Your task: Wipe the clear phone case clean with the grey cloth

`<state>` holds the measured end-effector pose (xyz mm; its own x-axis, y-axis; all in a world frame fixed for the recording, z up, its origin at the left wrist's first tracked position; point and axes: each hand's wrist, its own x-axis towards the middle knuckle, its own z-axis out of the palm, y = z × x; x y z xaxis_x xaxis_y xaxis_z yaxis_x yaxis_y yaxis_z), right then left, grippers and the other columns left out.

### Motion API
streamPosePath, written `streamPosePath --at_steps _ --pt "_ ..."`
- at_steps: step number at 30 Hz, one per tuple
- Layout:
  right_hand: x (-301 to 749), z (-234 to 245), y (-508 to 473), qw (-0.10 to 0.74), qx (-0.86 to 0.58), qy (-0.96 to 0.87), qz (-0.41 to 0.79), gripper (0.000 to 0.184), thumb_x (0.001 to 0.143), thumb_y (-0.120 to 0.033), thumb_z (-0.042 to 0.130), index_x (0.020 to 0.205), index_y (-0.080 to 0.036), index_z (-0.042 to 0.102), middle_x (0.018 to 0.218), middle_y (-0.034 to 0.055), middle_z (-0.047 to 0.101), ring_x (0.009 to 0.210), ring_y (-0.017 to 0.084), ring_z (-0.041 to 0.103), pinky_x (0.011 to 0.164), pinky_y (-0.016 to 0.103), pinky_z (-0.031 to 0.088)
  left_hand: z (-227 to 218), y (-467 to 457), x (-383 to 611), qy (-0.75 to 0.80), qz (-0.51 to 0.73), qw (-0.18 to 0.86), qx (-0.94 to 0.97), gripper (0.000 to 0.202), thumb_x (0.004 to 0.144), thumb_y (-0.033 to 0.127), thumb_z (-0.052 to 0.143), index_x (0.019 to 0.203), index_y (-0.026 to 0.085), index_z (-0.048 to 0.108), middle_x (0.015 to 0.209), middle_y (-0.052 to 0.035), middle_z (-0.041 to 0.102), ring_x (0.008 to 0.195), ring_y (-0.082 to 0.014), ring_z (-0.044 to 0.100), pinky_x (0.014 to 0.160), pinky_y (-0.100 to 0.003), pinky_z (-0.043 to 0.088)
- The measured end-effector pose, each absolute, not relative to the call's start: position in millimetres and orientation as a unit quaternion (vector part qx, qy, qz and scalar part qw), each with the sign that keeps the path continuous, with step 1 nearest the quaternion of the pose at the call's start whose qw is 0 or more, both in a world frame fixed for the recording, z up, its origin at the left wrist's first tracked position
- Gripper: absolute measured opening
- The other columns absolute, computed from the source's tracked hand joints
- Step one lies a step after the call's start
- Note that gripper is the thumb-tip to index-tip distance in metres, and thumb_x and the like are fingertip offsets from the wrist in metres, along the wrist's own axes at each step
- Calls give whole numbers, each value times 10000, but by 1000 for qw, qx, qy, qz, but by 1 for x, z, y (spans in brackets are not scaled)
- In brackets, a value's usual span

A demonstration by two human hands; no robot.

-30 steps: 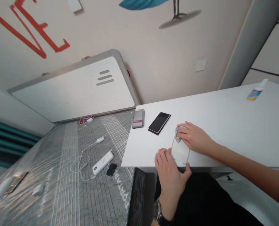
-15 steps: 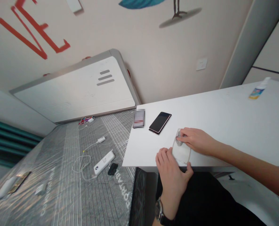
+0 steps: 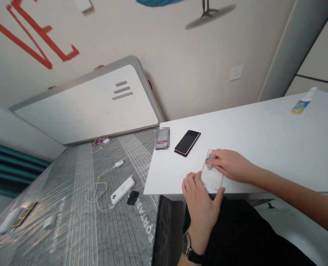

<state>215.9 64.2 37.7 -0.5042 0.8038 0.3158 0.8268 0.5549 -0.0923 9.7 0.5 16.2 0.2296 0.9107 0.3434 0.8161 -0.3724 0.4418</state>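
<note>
A clear phone case [image 3: 213, 179] lies on the white table [image 3: 249, 133] close to its front edge. My left hand [image 3: 200, 199] holds it, fingers along the left side and thumb at the near corner; a watch [image 3: 190, 249] is on that wrist. My right hand [image 3: 230, 164] is over the far end of the case, its fingertips closed together and pressing a small greyish piece [image 3: 209, 164] against it. Whether that piece is cloth or tissue, I cannot make out. Beyond the case lies a dark-screened phone [image 3: 187, 143].
A blurred-out small packet [image 3: 162, 138] sits at the table's left edge. A spray bottle [image 3: 303, 102] stands far right. Left of the table, a plastic-covered mattress [image 3: 80, 229] bears a white power bank [image 3: 123, 190], a black gadget [image 3: 132, 197] and a cable [image 3: 106, 183].
Both hands and the phone case stay nearly in place on the table. The right fingertips shift very slightly over the case. The whole view has moved a little.
</note>
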Motion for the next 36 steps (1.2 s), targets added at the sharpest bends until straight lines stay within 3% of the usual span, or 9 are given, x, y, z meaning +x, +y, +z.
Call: streamPosePath --at_steps 7,10,13,17,22,26,29,33,36 --pt "189 38 55 148 -437 -887 -10 179 983 -208 595 909 -183 755 853 55 682 766 184 611 663 296 398 15 2 8 553 274 91 782 680 865 530 758 1359 145 493 1302 -135 540 1315 -325 467 1151 -534 371" --pt "196 48 54 120 -352 -927 57 154 956 -195 626 971 -245 771 897 22 694 823 170 640 692 278 422 15 2 9 549 279 102 782 673 858 506 769 1353 143 493 1298 -131 543 1331 -326 452 1166 -534 356" --pt "219 59 68 93 -375 -917 98 257 950 -158 618 1032 -324 796 888 0 689 758 139 643 649 259 410 17 2 10 552 277 116 778 634 880 517 742 1346 163 498 1294 -122 532 1331 -330 437 1174 -557 331" --pt "224 62 82 93 -467 -879 20 236 937 -106 574 900 -201 787 863 68 676 722 178 632 599 293 372 17 1 10 562 274 122 771 615 870 485 758 1335 177 499 1290 -117 524 1321 -341 432 1161 -581 331" --pt "213 57 76 64 -408 -911 13 284 959 -131 567 1143 -254 745 990 57 694 828 191 659 672 273 414 15 0 10 559 281 119 771 621 873 496 754 1342 180 496 1302 -118 527 1338 -342 427 1163 -578 337" --pt "218 57 75 57 -483 -873 -23 307 976 -132 529 1202 -183 731 1006 104 701 833 205 661 663 275 408 15 1 10 560 282 117 770 611 871 489 756 1328 167 507 1288 -120 536 1327 -340 439 1159 -578 343" --pt "219 56 71 52 -416 -907 21 367 975 -158 540 1294 -255 695 1036 70 706 868 205 669 715 291 432 14 2 10 554 286 114 774 612 879 491 746 1338 168 504 1288 -121 542 1330 -341 439 1163 -582 340" --pt "224 55 73 48 -481 -875 -12 376 993 -154 491 1286 -234 714 988 100 702 880 238 660 722 316 412 10 1 10 558 287 101 772 612 883 474 743 1359 176 499 1318 -121 537 1328 -337 445 1168 -583 336" --pt "225 56 74 59 -423 -904 33 367 1013 -185 485 1300 -249 704 983 83 700 884 225 648 738 315 404 8 1 10 556 292 99 772 611 890 476 734 1368 179 497 1326 -119 538 1335 -331 444 1177 -578 330"
